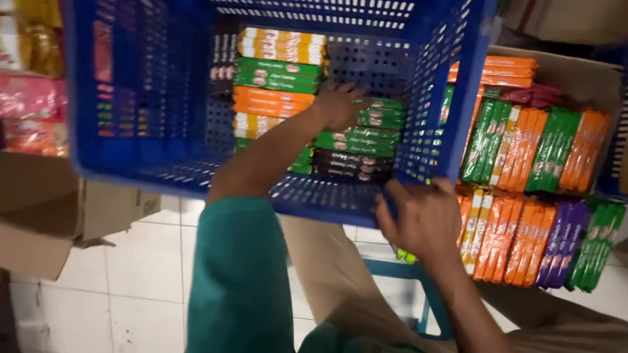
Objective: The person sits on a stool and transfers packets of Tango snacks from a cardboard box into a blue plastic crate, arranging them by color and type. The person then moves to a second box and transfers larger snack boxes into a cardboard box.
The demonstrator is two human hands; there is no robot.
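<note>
Blue perforated plastic crate (131, 131) fills upper left and centre of the head view, tilted toward the camera. Inside it, flat rectangular packets lie stacked on their sides in two columns: the left column (278, 78) runs yellow-and-white at the top, then green, orange, yellow-white again; the right column (356, 140) runs green bands over a dark brown band at the bottom. More dark packets (224, 55) stand against the crate's back wall. To the right, an open cardboard box (575, 75) holds upright rows of the same kind of packet (536, 150), green and orange alternating, with an orange pile and a dark red wrapper above; a lower row (523, 242) shows orange, yellow-white, purple and green. Left edge: pink and gold bags (29, 98), blurred, over a brown carton (39, 216). White tiled floor (131, 281) below; a blue stool frame (418, 274) partly shows. Left hand (340, 104), arm in a teal sleeve (239, 274), reaches into the crate, palm down, fingers spread on the green packets of the right column; cannot tell whether it grips one. Right hand (422, 219) is clenched over the crate's near rim at its right corner, fingers curled over the edge.
</note>
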